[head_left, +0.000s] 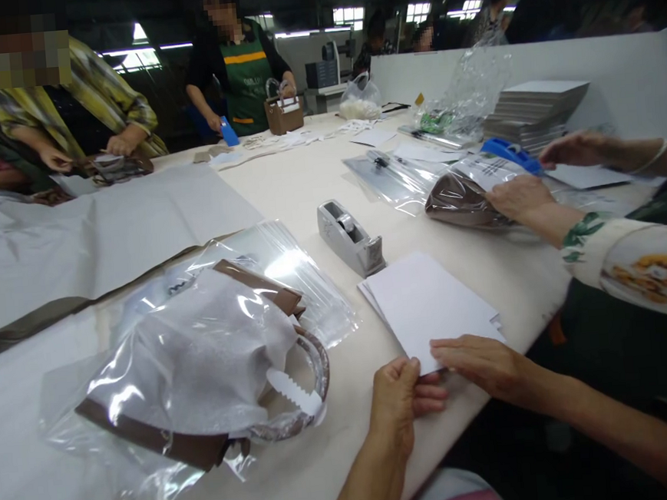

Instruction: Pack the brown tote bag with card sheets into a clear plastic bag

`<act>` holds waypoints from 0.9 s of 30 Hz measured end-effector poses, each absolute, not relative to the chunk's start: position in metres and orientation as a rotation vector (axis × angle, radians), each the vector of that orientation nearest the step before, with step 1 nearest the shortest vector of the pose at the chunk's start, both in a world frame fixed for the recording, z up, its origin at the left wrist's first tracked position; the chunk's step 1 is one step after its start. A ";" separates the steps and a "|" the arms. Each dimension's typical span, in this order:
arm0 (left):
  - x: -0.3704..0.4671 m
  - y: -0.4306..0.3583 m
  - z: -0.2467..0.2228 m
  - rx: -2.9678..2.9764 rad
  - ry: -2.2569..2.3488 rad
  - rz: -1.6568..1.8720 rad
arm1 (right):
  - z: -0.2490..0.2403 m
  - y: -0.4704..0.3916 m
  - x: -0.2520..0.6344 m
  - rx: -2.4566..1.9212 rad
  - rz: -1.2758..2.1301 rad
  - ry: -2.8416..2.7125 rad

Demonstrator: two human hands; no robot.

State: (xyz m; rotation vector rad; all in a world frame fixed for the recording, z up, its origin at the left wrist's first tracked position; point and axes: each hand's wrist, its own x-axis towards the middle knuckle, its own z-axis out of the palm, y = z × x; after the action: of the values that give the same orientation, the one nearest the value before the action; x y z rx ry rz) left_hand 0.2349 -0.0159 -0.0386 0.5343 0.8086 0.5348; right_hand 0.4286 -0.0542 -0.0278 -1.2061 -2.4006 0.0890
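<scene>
At the near edge of the cream-coloured worktable (306, 190), the small stack of white paper sheets (430, 304) lies flat, just beside the grey desktop tape dispenser (351, 237). The left hand (400, 399) pinches the stack's near corner, thumb on top, fingers curled beneath. The right hand (484, 361) rests flat and open on the near edge, gripping nothing. Risk: a light corner pinch could fan the sheets or lift several together; a sideways pull could crease the top sheet. The clear plastic bag holding a brown handbag (204, 368) lies close on the left, and a sweeping forearm could drag it.
</scene>
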 end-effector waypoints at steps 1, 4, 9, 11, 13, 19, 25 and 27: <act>0.235 -0.016 -0.038 0.506 0.779 0.557 | -0.029 -0.055 0.426 -1.261 0.143 -2.380; 0.236 -0.019 -0.037 0.474 0.704 0.590 | -0.030 -0.052 0.424 -1.357 0.333 -2.288; 0.243 -0.023 -0.042 0.429 0.688 0.655 | -0.030 -0.045 0.429 -1.363 0.581 -2.115; 0.246 -0.025 -0.044 0.442 0.682 0.672 | -0.028 -0.045 0.431 -1.374 0.667 -2.072; 0.248 -0.025 -0.046 0.464 0.677 0.689 | -0.026 -0.044 0.432 -1.359 0.727 -2.060; 0.244 -0.023 -0.044 0.567 0.706 0.675 | -0.023 -0.043 0.429 -1.355 0.653 -2.097; 0.228 -0.015 -0.033 1.018 1.160 0.777 | -0.027 -0.054 0.404 -1.261 0.009 -2.171; 0.229 -0.014 -0.028 1.022 1.133 0.706 | -0.028 -0.060 0.396 -1.190 -0.131 -2.264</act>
State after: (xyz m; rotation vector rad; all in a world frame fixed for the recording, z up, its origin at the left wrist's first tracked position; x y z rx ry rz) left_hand 0.2287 -0.0140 -0.0276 1.0222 1.1329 0.7064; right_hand 0.3955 -0.0600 -0.0277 -1.1903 -2.2644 -0.1314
